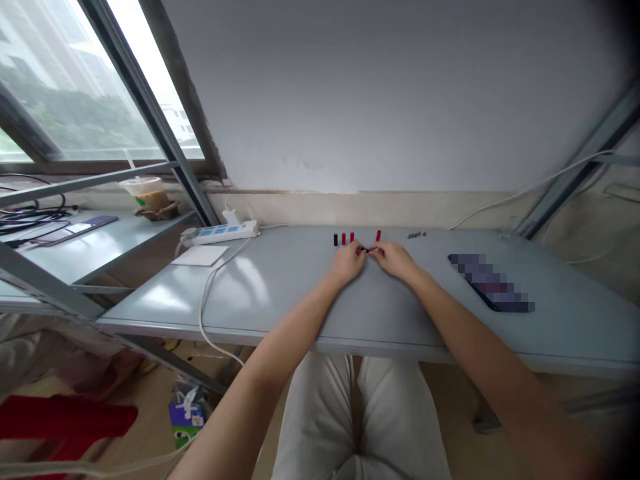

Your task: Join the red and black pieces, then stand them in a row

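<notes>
My left hand [348,262] and my right hand [395,259] meet over the middle of the grey table [280,287]. Their fingertips pinch a small dark piece [366,250] between them, too small to make out fully. Just behind my left hand a black cylinder [335,240] and two red cylinders [343,239] stand in a row. Another red cylinder [379,235], slightly tilted, is behind my right hand. Farther right lie several tiny dark pieces [416,235].
A phone [493,283] lies to the right. At the left are a white power strip [225,231], a flat white square [201,256] and a white cable [203,303] running over the front edge. A drink cup [150,195] stands on the left shelf.
</notes>
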A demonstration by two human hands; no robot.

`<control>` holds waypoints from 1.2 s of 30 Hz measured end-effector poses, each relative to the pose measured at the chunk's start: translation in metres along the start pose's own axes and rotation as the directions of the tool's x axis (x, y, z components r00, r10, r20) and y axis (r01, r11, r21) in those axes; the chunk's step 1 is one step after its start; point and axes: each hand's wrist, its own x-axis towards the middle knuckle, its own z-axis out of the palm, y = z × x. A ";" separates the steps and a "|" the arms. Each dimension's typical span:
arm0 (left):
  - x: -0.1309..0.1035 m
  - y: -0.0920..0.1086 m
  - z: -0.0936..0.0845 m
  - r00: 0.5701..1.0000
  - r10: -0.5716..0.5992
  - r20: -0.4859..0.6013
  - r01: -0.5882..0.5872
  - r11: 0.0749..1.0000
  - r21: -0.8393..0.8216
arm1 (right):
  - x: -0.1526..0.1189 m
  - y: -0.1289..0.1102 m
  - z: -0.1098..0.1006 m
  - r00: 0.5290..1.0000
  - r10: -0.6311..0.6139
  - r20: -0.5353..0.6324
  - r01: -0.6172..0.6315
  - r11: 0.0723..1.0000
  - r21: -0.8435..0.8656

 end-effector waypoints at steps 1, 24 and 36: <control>0.000 0.001 0.000 1.000 0.008 0.005 -0.008 1.000 0.003 | 0.000 0.001 0.001 1.000 -0.024 0.006 0.023 0.999 0.023; -0.005 0.010 -0.011 0.999 0.013 0.045 -0.022 0.979 0.204 | 0.009 0.032 0.012 0.950 0.308 -0.053 -0.293 0.936 0.193; -0.007 0.016 -0.015 0.994 -0.024 0.107 -0.009 0.953 0.304 | 0.040 0.061 0.020 0.927 0.372 -0.042 -0.372 0.928 0.017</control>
